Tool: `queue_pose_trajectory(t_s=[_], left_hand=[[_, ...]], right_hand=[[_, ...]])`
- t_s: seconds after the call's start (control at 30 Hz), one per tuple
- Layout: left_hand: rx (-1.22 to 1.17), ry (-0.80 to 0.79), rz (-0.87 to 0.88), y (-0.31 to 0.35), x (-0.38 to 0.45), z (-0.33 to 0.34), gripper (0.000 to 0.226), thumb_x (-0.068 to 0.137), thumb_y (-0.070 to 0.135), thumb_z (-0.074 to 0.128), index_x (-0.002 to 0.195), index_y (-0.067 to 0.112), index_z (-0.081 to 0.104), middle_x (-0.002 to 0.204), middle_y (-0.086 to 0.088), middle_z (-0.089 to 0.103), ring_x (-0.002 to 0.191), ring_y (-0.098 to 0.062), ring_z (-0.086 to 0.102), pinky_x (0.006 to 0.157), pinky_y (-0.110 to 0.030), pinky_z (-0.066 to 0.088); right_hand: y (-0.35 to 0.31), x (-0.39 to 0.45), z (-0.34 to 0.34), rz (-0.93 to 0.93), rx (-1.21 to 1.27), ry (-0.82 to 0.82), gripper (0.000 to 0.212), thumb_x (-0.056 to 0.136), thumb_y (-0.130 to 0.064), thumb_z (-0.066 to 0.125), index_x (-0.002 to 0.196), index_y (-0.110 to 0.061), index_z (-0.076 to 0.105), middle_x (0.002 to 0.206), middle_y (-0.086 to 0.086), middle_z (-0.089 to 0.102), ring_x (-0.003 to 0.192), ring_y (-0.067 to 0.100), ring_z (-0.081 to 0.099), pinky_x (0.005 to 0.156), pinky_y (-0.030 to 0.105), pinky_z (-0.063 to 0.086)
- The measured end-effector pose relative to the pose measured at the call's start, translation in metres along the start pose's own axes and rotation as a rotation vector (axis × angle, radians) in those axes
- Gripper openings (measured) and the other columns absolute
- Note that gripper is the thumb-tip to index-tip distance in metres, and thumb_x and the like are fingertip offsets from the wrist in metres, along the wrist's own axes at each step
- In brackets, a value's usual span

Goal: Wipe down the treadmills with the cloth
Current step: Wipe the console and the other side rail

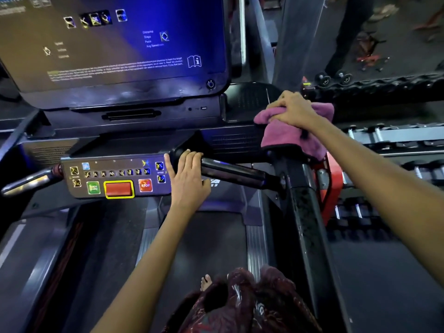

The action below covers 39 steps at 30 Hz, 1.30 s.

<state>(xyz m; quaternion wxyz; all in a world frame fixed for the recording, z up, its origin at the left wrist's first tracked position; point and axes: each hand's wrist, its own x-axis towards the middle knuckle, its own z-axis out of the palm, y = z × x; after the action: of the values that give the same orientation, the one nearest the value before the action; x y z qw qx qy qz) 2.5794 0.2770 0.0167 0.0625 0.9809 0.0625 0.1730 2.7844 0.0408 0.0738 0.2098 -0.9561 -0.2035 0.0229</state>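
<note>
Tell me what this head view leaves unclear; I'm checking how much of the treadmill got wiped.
- Surface under the pink cloth: covered by the cloth and the right hand.
- Handlebar inner end: hidden by the left hand.
- Screen text: too blurred to read.
- Left handlebar: cut off at the frame's left edge.

screen (115, 44) top and left edge cut off at 11 o'clock, small text blurred, unreadable | cloth (288, 138) middle hidden under right hand (294, 111) at 1 o'clock | left hand (189, 176) hides the handlebar (230, 173) inner end | gym floor items at 2 o'clock blurred, cannot tell what
</note>
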Motion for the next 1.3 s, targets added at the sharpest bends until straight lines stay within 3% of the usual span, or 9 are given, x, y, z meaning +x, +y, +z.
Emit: queue_pose_trajectory(t_s=[0.1, 0.2, 0.37, 0.53, 0.73, 0.87, 1.0, 1.17, 1.3], left_hand=[[-0.088, -0.010, -0.105, 0.014, 0.007, -0.005, 0.055, 0.069, 0.025, 0.039, 0.118, 0.007, 0.053, 0.125, -0.005, 0.052, 0.136, -0.021, 0.031, 0.109, -0.050, -0.018], [-0.163, -0.020, -0.097, 0.029, 0.018, -0.006, 0.050, 0.073, 0.025, 0.031, 0.114, 0.012, 0.055, 0.124, 0.000, 0.051, 0.140, -0.018, 0.022, 0.104, -0.057, -0.021], [-0.165, -0.038, 0.056, 0.049, 0.036, 0.005, 0.057, 0.073, 0.033, 0.021, 0.105, 0.006, 0.059, 0.118, -0.006, 0.056, 0.136, -0.024, 0.034, 0.112, -0.050, -0.010], [-0.027, -0.032, 0.137, 0.055, 0.039, 0.024, 0.042, 0.079, 0.032, 0.035, 0.080, 0.007, 0.068, 0.093, -0.007, 0.067, 0.096, -0.028, 0.061, 0.101, -0.050, 0.036], [0.029, 0.023, 0.122, 0.058, 0.037, 0.025, 0.034, 0.075, 0.025, 0.042, 0.049, 0.013, 0.061, 0.053, -0.004, 0.059, 0.052, -0.025, 0.055, 0.078, -0.034, 0.036], [0.053, 0.020, 0.095, 0.059, 0.038, 0.026, 0.037, 0.072, 0.026, 0.041, 0.044, 0.014, 0.062, 0.048, -0.003, 0.057, 0.048, -0.024, 0.054, 0.075, -0.032, 0.037], [0.067, 0.033, 0.088, 0.060, 0.038, 0.026, 0.038, 0.072, 0.027, 0.040, 0.044, 0.014, 0.063, 0.047, -0.004, 0.057, 0.047, -0.024, 0.054, 0.075, -0.032, 0.037], [0.070, 0.016, 0.086, 0.061, 0.039, 0.023, 0.039, 0.072, 0.029, 0.039, 0.044, 0.015, 0.062, 0.048, -0.003, 0.058, 0.047, -0.023, 0.054, 0.072, -0.032, 0.033], [0.058, -0.002, 0.101, 0.059, 0.038, 0.021, 0.039, 0.074, 0.029, 0.039, 0.045, 0.015, 0.061, 0.049, -0.003, 0.059, 0.048, -0.023, 0.054, 0.068, -0.032, 0.036]], right_hand=[[0.010, 0.003, 0.006, 0.129, 0.208, 0.141, 0.028, 0.080, -0.026, 0.067, 0.107, -0.035, 0.069, 0.108, 0.006, 0.062, 0.109, 0.032, 0.053, 0.096, 0.051, 0.043], [0.016, 0.000, 0.009, 0.147, 0.247, 0.124, 0.025, 0.075, -0.031, 0.072, 0.100, -0.028, 0.073, 0.103, 0.004, 0.061, 0.103, 0.028, 0.055, 0.095, 0.045, 0.045], [0.026, -0.010, 0.016, 0.040, 0.248, 0.073, 0.036, 0.069, -0.028, 0.080, 0.101, -0.012, 0.072, 0.106, 0.007, 0.055, 0.108, 0.029, 0.049, 0.101, 0.041, 0.038], [0.024, 0.012, 0.016, 0.165, 0.285, 0.176, 0.026, 0.073, -0.030, 0.076, 0.097, -0.022, 0.073, 0.110, 0.008, 0.056, 0.110, 0.030, 0.050, 0.098, 0.047, 0.041], [0.017, 0.040, 0.016, 0.267, 0.211, 0.266, 0.028, 0.081, -0.030, 0.067, 0.107, -0.020, 0.070, 0.115, 0.011, 0.057, 0.112, 0.033, 0.050, 0.096, 0.042, 0.042], [0.006, 0.041, 0.021, 0.125, 0.075, 0.350, 0.022, 0.085, -0.023, 0.061, 0.103, -0.016, 0.072, 0.104, 0.009, 0.065, 0.101, 0.032, 0.054, 0.084, 0.035, 0.042], [0.001, 0.033, 0.027, -0.063, 0.019, 0.397, 0.019, 0.081, -0.018, 0.063, 0.095, -0.013, 0.075, 0.091, 0.010, 0.067, 0.089, 0.031, 0.056, 0.077, 0.039, 0.047], [-0.047, 0.026, 0.053, -0.321, -0.031, 0.323, 0.017, 0.079, -0.012, 0.061, 0.090, -0.005, 0.073, 0.088, 0.011, 0.064, 0.082, 0.032, 0.053, 0.073, 0.040, 0.045], [-0.061, 0.037, 0.063, -0.252, 0.035, 0.421, 0.016, 0.078, -0.010, 0.061, 0.086, -0.005, 0.073, 0.082, 0.013, 0.063, 0.076, 0.034, 0.053, 0.067, 0.042, 0.046]])
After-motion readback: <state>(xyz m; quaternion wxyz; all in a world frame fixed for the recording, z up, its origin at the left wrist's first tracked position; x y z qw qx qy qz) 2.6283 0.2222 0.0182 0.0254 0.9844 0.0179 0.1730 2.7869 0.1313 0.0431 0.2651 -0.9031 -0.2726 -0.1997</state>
